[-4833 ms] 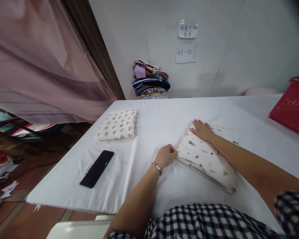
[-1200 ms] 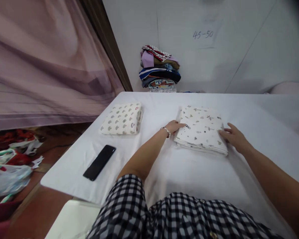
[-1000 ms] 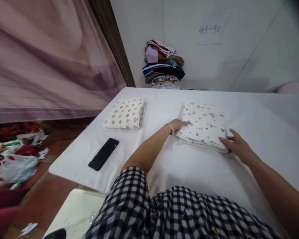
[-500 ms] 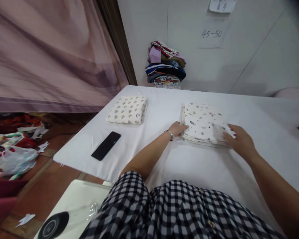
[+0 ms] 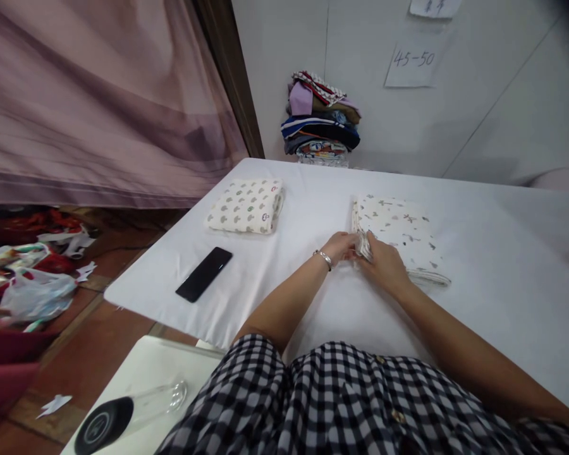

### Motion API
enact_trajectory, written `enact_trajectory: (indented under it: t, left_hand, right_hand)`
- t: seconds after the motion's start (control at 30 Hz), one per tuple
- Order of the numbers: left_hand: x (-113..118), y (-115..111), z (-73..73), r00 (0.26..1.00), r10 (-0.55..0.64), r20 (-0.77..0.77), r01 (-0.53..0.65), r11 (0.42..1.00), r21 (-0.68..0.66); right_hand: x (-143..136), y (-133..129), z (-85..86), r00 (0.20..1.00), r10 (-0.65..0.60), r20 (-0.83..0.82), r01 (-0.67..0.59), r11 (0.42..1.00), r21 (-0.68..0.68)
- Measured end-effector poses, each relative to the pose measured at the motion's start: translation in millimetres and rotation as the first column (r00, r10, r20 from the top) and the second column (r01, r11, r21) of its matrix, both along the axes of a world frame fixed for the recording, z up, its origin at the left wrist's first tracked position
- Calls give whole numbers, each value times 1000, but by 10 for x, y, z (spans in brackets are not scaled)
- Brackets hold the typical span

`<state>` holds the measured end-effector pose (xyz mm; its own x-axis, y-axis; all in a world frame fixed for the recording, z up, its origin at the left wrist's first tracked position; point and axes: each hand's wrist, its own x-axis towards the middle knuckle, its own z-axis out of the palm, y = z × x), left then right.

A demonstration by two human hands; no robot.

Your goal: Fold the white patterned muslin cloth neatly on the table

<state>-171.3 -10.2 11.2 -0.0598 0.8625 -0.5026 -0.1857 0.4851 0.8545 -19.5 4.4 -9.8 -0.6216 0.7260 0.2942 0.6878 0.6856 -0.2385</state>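
A folded white cloth with small printed figures (image 5: pixel 398 230) lies on the white table (image 5: pixel 303 202). Its near left corner is bunched and lifted between my two hands. My left hand (image 5: pixel 340 246) wears a silver bracelet and pinches this corner from the left. From the right, my right hand (image 5: pixel 384 260) grips the same corner, fingers closed and partly hidden behind it. Further left lies a second folded cloth with grey mushroom-like prints (image 5: pixel 246 205), touched by neither hand.
A black phone (image 5: pixel 203 273) lies near the table's left edge. Folded clothes (image 5: pixel 321 120) are stacked by the back wall. Below left, a white surface (image 5: pixel 146 366) holds a clear bottle with a black end (image 5: pixel 104 424). A pink curtain (image 5: pixel 99 101) hangs at the left.
My right hand has moved left from the cloth's right side to its near left corner, which is now bunched up. The view has shifted slightly.
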Motion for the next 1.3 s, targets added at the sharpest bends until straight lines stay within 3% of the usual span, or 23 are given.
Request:
enact_trajectory:
  t: [0.07,0.13,0.3,0.37,0.5,0.57,0.67,0.8,0.83,0.9,1.0,1.1,1.2,1.3]
  left_hand:
    - [-21,-32,14,995,19,95,-18,1000,-4]
    - [-46,-61,-9,996,42,82,-41,999,-7]
    - [-74,-131,-169,982,-8,-186,6,1000,-10]
    - [-52,-160,-217,925,-50,-377,60,998,13]
    - [69,-172,-222,733,-102,-673,173,984,39]
    - [144,-150,-207,699,-108,-707,186,982,34]
    - [224,-122,-206,722,-128,-680,190,982,18]
    - [242,-148,-224,706,-52,-707,157,984,84]
    - [239,-158,-226,719,-28,-695,145,983,110]
    - [239,-167,-232,815,-6,-580,96,988,124]
    - [267,-153,-262,979,75,-188,-68,997,42]
    - [309,-146,-317,971,233,45,-232,972,-30]
    - [317,-174,-344,957,286,60,-284,958,-31]
    - [282,-216,-307,958,273,82,-273,962,-21]
  right_hand:
    - [2,10,-8,1000,-8,0,8,1000,-29]
    - [28,16,-5,1000,7,9,-7,999,-45]
    - [128,89,58,998,-47,31,49,997,-56]
    - [149,131,117,995,-86,50,89,994,-56]
    - [139,175,248,989,-110,98,117,991,-62]
    - [128,182,293,988,-103,118,112,991,-68]
    - [146,203,330,991,-78,108,84,995,-55]
    - [224,262,362,994,-59,96,61,998,-10]
    - [236,272,367,993,-54,104,54,999,1]
    - [232,271,366,991,-26,133,24,1000,21]
    - [151,208,332,975,45,218,-51,998,23]
    - [60,121,280,954,135,267,-142,990,7]
    - [45,96,250,958,167,235,-174,985,10]
    - [78,130,241,966,98,239,-107,994,24]
